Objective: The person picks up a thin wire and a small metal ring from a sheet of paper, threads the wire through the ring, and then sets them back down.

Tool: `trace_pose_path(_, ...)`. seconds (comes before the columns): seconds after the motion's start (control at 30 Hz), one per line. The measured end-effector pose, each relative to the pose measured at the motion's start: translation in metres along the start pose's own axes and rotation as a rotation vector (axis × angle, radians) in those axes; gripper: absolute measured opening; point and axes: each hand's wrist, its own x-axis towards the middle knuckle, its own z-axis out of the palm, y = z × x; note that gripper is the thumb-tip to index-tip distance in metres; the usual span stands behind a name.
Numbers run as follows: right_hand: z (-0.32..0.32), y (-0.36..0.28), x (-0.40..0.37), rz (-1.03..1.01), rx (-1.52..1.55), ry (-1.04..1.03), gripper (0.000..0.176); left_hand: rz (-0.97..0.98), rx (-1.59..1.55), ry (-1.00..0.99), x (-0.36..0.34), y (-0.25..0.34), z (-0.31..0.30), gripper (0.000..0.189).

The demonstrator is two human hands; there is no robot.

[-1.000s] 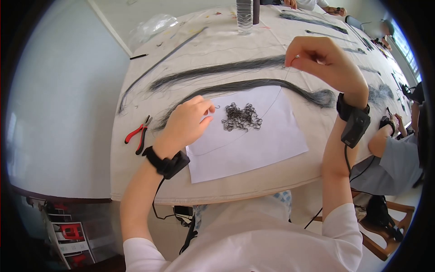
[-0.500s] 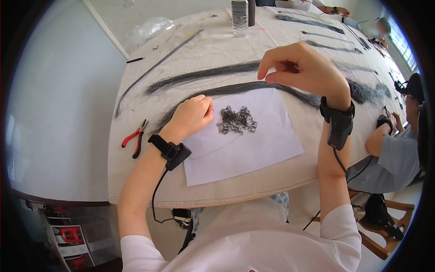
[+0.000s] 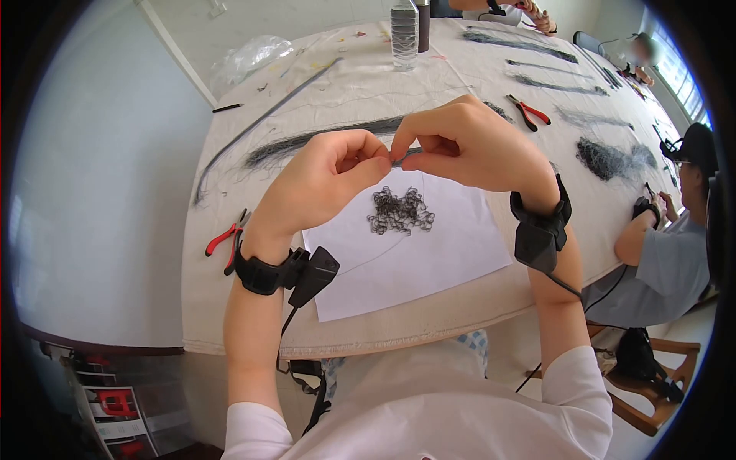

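Observation:
My left hand (image 3: 326,180) and my right hand (image 3: 471,146) meet fingertip to fingertip over the far edge of a white paper sheet (image 3: 437,264). Both are closed in a pinch; what lies between the fingertips is too fine to make out. A bit of dark strand bundle (image 3: 407,158) shows by the fingers, the rest hidden by my hands. On the paper below sits a pile of small dark curled loops (image 3: 400,211). A thin strand (image 3: 376,257) crosses the sheet near my left wrist. Beyond my hands lies another long dark strand bundle (image 3: 330,138).
Red-handled pliers (image 3: 221,239) lie left of my left wrist, other pliers (image 3: 527,112) beyond my right hand. A water bottle (image 3: 404,38), a black pen (image 3: 228,107) and more bundles (image 3: 613,157) are on the cloth-covered table (image 3: 253,322). A co-worker (image 3: 675,253) sits at right.
My left hand has moved up and right, my right hand down and left, so their fingertips now meet above the paper. The pliers beyond my right hand have come into view.

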Motion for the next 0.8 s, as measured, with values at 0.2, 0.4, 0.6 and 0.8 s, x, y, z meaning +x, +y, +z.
trace_pose_path(0.2,0.002,0.001,0.002,-0.022,0.018,0.068,0.009,0.054,-0.056,0.028,0.0,-0.003,0.002,0.017)
trace_pose_path(0.4,0.008,0.009,0.005,0.077,0.691,0.127,0.005,0.303,-0.306,0.173,0.003,-0.009,-0.004,0.012)
trace_pose_path(0.6,0.013,0.0,0.004,0.26,1.052,0.015,0.009,0.608,-0.206,0.2,0.008,-0.017,-0.003,0.01)
trace_pose_path(0.8,0.018,0.001,0.003,0.314,1.254,-0.093,0.012,0.745,-0.075,0.197,0.006,-0.015,-0.007,0.013)
